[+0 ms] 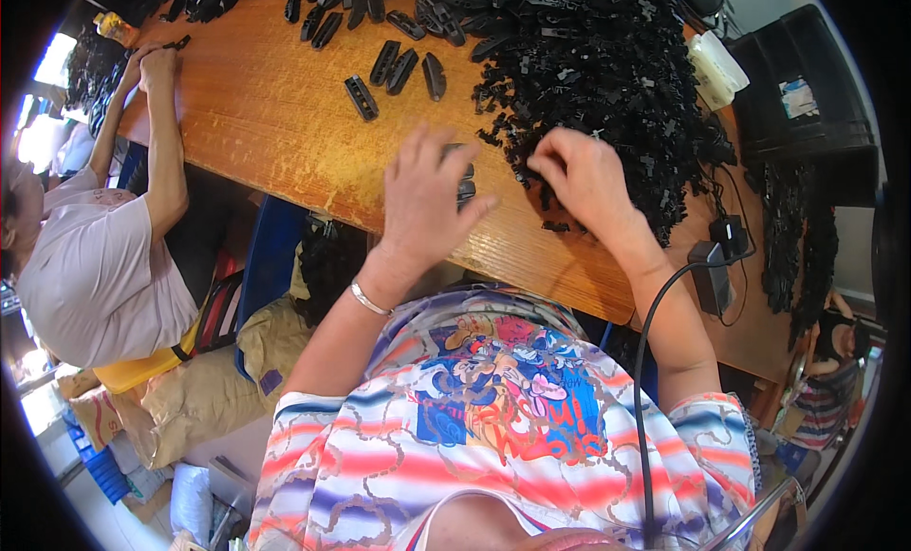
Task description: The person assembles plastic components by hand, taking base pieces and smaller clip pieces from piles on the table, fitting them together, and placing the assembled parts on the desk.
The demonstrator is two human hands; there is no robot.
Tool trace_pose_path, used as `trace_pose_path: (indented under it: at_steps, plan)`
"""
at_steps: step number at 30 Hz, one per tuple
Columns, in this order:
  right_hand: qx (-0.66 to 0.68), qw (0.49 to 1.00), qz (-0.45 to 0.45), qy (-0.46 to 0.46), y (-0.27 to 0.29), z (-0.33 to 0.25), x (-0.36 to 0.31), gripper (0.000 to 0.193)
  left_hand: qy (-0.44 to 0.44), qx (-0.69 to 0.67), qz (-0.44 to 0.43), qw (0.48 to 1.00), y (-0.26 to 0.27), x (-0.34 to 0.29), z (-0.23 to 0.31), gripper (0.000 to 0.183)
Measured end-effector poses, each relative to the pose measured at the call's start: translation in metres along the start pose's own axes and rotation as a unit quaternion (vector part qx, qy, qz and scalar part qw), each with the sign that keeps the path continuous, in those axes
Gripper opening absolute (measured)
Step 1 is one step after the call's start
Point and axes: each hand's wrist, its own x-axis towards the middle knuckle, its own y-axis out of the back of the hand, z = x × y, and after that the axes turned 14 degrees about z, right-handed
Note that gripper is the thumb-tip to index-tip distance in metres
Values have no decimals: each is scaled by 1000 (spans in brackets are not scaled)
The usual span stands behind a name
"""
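Observation:
My left hand [418, 200] is over the wooden table [285, 143], slightly blurred, its fingers spread and no object visible in its grasp. Right beside its fingers lie dark oblong plastic pieces [465, 188], partly hidden by the hand. My right hand [593, 186] is at the near left edge of a big heap of small black plastic parts [607, 86]. Its thumb and forefinger are pinched together; whatever they hold, if anything, is too small to make out. Farther off, several more oblong black plastic pieces [400, 72] lie loose on the wood.
A co-worker [114, 257] sits at the left, both hands on the table. A white container [716, 67] and a black bin [802, 86] stand at the right. A black power adapter [710, 276] with cables lies near the right edge. Brown sacks [209, 409] fill the floor at left.

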Motion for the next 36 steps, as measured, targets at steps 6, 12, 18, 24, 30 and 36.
trace_pose_path:
  at_steps: [6, 12, 18, 24, 30, 36]
  plan:
    - [-52, 997, 0, 55, -14, -3, -34, 16, -15, 6, -29, 999, 26, -30, -24, 45]
    - [-53, 997, -13, 63, -23, -17, -26, 17, 44, 62, 49, 996, 110, -69, -89, 25]
    - [-68, 994, -56, 67, -35, -25, -15, 18, 1, 32, 121, 992, 78, -23, -102, 21]
    - [-52, 992, -74, 91, -32, -34, -20, 14, -83, 55, 71, 993, 37, 54, -120, 28]
    - [56, 994, -83, 32, -32, -32, -21, 18, -122, 69, -14, 990, 33, 78, -130, 34]
    - [165, 983, -83, -7, -25, -39, -13, 21, 217, -179, -69, 957, 34, 48, -101, 32]
